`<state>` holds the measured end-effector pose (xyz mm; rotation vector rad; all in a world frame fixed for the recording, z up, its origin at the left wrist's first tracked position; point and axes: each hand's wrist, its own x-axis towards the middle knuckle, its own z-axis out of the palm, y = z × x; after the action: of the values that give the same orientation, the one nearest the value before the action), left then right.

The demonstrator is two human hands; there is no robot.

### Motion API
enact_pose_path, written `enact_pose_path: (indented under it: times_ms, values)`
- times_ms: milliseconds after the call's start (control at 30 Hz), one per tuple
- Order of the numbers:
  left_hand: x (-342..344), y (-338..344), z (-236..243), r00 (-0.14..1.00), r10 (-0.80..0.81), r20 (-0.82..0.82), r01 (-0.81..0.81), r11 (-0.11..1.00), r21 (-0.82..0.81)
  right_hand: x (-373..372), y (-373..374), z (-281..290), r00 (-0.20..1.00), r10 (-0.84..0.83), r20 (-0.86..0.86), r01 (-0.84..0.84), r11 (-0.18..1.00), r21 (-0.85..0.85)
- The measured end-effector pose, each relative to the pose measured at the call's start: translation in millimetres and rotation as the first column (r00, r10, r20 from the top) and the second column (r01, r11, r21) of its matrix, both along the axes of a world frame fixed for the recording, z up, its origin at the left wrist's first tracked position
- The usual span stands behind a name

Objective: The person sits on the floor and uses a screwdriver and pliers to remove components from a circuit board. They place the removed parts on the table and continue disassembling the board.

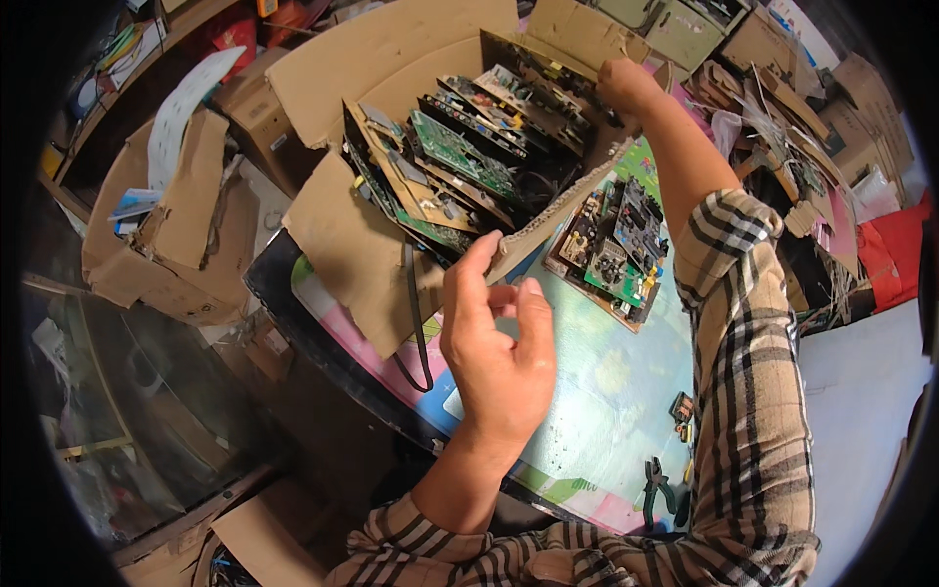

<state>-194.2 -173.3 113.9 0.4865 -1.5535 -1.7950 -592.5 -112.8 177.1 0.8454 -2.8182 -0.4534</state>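
A cardboard box (328, 210) with spread flaps stands tilted on the table, packed with several circuit boards on edge, among them a green circuit board (460, 152). At its near corner is my left hand (501, 338), thumb and fingers curved and apart, with nothing visible between them; the index fingertip meets the box's edge. My right hand (631, 88) reaches to the box's far right corner. Its fingers are bent round the rim there, and their tips are partly hidden. Right of the box lies a small stack of circuit boards (614, 249).
The table (606, 382) has a colourful cover. On its near right lie dark-handled pliers (657, 489) and a small component (682, 409). A black cable (416, 313) hangs by the box. Left stands another open carton (176, 240); scrap cardboard (782, 108) is piled at right.
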Motion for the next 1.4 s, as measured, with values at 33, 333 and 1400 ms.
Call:
enact_pose_path:
  times_ms: [33,333,1400]
  values:
    - [-0.6,-0.9,-0.8,1.000,0.026,-0.008,-0.026,0.999,-0.024,23.9,-11.3,8.3,0.999,-0.024,-0.034,0.025,1.000,0.010]
    - [-1.6,9.3,5.7,0.999,-0.024,-0.035,0.021,0.997,-0.076,13.3,24.1,44.8,0.939,0.066,-0.337,-0.134,0.974,-0.183]
    - [27.8,98.9,-15.9,0.834,-0.551,0.027,0.143,0.264,0.954,397.9,362.5,-51.9,0.641,0.165,0.749,0.767,-0.161,-0.621]
